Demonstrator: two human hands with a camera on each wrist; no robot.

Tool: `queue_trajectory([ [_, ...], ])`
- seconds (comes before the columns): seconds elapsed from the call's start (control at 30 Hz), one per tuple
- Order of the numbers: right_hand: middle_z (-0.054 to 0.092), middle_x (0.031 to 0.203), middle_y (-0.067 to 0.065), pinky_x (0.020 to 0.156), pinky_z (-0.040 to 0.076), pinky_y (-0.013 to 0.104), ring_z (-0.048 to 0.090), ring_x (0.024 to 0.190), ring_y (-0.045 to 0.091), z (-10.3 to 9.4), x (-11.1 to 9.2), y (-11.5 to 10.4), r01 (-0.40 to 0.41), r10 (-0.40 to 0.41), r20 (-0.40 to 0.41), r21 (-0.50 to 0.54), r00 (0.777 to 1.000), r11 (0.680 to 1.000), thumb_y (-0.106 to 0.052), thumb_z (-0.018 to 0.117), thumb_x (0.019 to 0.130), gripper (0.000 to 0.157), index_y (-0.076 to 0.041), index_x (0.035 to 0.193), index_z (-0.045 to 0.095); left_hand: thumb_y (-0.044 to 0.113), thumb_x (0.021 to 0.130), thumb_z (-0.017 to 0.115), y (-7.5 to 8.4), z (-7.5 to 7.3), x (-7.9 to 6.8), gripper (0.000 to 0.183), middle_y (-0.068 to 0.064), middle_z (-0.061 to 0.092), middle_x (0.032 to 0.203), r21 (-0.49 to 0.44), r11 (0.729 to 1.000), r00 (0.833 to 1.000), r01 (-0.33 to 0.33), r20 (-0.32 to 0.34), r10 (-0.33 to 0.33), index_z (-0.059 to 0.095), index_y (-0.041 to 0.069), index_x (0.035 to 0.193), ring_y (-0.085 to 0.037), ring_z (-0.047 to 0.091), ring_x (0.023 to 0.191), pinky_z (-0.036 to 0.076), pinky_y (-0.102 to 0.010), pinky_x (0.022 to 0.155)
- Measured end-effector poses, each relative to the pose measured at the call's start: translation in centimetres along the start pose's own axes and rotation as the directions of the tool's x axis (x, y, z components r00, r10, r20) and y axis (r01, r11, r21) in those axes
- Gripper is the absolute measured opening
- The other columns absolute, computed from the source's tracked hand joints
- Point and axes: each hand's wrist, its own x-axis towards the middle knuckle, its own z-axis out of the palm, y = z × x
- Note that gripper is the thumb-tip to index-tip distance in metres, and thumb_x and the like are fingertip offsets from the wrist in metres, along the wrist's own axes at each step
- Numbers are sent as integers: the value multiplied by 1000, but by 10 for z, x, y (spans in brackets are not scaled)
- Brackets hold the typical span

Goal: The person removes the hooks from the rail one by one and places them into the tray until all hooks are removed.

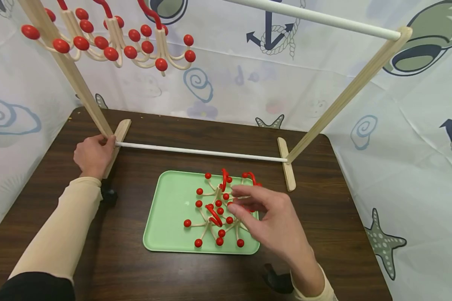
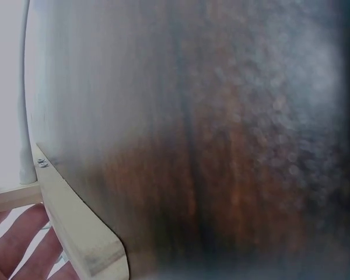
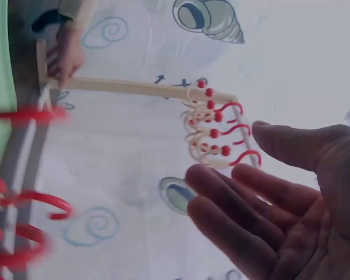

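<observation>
The dark wood-grain table bears a green tray and both feet of a wooden frame.

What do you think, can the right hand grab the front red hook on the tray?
Probably yes: the right hand looks empty and close, and that red hook sticks up above the red balls.

Left grip holds wooden post; right grip over red-balled hangers, green tray

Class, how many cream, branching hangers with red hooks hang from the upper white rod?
3. Head view: left hanger nearest the left pale wooden post, middle hanger, next, right hanger farthest from that post. None appears hidden.
</observation>
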Motion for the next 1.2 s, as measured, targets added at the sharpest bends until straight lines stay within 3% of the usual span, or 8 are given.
queue_trajectory([
  [0.2,74,96,0,71,55,27,70,81,8,-16,69,-18,150,-150,-65,-3,987,989,-12,75,87,25,-5,110,72,51,99,42,-1,0,-1,62,-26,68,98,-6,1000,1000,-9,-8,9,68,-3,115,-40,61,77,35,-45,61],
  [0.4,73,107,5,82,53,27,69,97,8,-15,136,-44,254,-248,-154,21,957,967,-11,72,89,25,-1,112,71,53,99,42,-3,1,-1,65,-26,68,101,-10,1000,1000,1,2,-1,66,-4,119,-41,60,81,35,-45,62],
  [0.5,71,114,6,85,51,24,66,104,7,-13,168,-54,279,-280,-172,-30,944,960,-13,71,90,28,-1,116,70,52,99,42,-2,-1,-1,65,-27,68,100,-12,1000,1000,-6,2,6,66,-4,119,-41,61,81,36,-46,62],
  [0.73,63,131,-1,92,43,17,59,115,2,-7,234,-71,196,-220,-93,-217,971,956,-29,66,94,43,-11,133,61,51,99,42,0,-2,-1,63,-27,68,99,-10,1000,1000,-13,-5,12,67,-4,117,-42,62,81,38,-51,65],
  [0.9,59,136,-4,93,38,12,57,119,3,-3,272,-84,137,-150,-8,-362,989,922,-38,65,94,49,-17,137,58,51,99,42,1,-1,2,63,-27,68,102,-13,1000,1000,-14,-4,14,67,-3,119,-43,61,85,38,-53,69],
  [1.07,53,142,-5,96,35,11,51,124,2,6,294,-94,149,-148,31,-369,989,918,-39,66,92,57,-18,143,50,52,99,41,1,-2,1,65,-27,67,105,-7,1000,1000,2,18,-2,65,-3,123,-43,61,88,38,-53,72],
  [1.2,51,141,-6,96,33,10,48,126,2,15,300,-99,140,-129,53,-423,990,895,-43,63,93,60,-20,146,44,52,99,41,2,-3,-1,64,-27,67,105,-8,1000,1000,9,27,-9,65,-3,122,-43,61,87,38,-53,72],
])
